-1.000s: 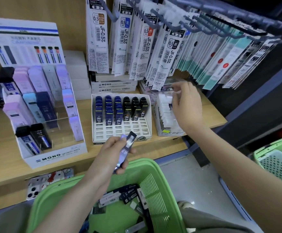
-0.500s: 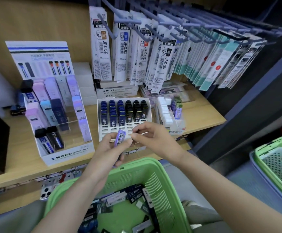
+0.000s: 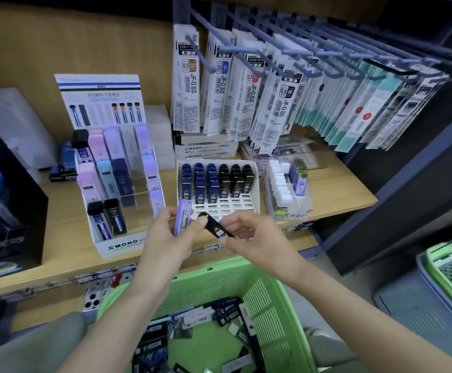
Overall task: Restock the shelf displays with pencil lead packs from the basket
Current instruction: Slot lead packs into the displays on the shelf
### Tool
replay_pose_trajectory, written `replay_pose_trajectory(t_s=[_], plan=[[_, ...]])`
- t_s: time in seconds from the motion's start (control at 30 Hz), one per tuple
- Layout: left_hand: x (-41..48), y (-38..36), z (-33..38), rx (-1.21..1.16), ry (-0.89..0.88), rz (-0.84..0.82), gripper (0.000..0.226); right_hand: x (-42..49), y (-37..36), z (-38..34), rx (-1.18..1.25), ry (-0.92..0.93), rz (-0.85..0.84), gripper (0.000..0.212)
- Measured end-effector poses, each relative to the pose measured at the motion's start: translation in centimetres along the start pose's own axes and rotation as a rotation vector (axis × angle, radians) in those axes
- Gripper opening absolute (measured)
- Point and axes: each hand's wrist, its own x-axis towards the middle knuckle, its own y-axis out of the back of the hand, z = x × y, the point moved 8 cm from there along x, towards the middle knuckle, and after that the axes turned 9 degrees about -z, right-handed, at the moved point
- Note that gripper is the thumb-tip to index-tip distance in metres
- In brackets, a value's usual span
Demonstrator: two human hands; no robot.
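The left hand (image 3: 163, 239) and right hand (image 3: 255, 238) each hold a lead pack above the green basket (image 3: 246, 289).
The left hand grips a slim purple pack (image 3: 183, 216) upright. The right hand pinches a black pack (image 3: 217, 228), tilted, close beside it. Both packs are just in front of the white grid display (image 3: 235, 205) on the wooden shelf (image 3: 340, 184).

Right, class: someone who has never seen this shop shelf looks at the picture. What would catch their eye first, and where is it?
First, the two hands at the centre: the left hand grips a purple lead pack upright, and the right hand pinches a black lead pack tilted beside it. Below them a green basket holds loose packs; above the shelf, white refill packets hang in rows.
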Motion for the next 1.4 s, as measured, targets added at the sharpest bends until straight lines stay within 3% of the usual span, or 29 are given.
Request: replay_pose_trajectory(t_s=[0.23,0.4,0.47,0.57,0.9,1.13,1.23,1.4], plan=[[0.3,0.7,-0.1,0.032,0.007,-0.015,0.013,1.3,-1.1,-0.8,-0.121,0.030,-0.025,0.022],[0.5,1.2,-0.3,-0.083,0.089,-0.008,0.010,2.9,4.0,-0.1,-0.122,0.011,0.256,0.019],[0.6,1.3,-0.5,-0.086,0.094,-0.013,0.010,3.5,5.9,0.6,-0.218,0.014,0.359,0.008],[0.8,1.3,-0.6,-0.089,0.107,-0.015,0.009,4.3,7.6,1.7,-0.419,0.021,0.423,0.014],[1.2,0.3,-1.0,-0.079,0.142,-0.020,0.010,6.3,8.0,3.2,-0.661,-0.007,0.309,0.018],[1.5,-0.2,-1.2,-0.057,0.148,-0.026,0.011,7.8,8.0,3.2,-0.796,-0.071,0.093,0.020],[1.5,-0.1,-1.3,-0.030,0.151,-0.030,0.013,7.9,8.2,3.0,-0.717,-0.108,0.134,0.023],[1.5,-0.3,-1.2,-0.017,0.143,-0.044,0.012,7.5,8.4,2.7,-0.628,0.002,0.253,0.016]])
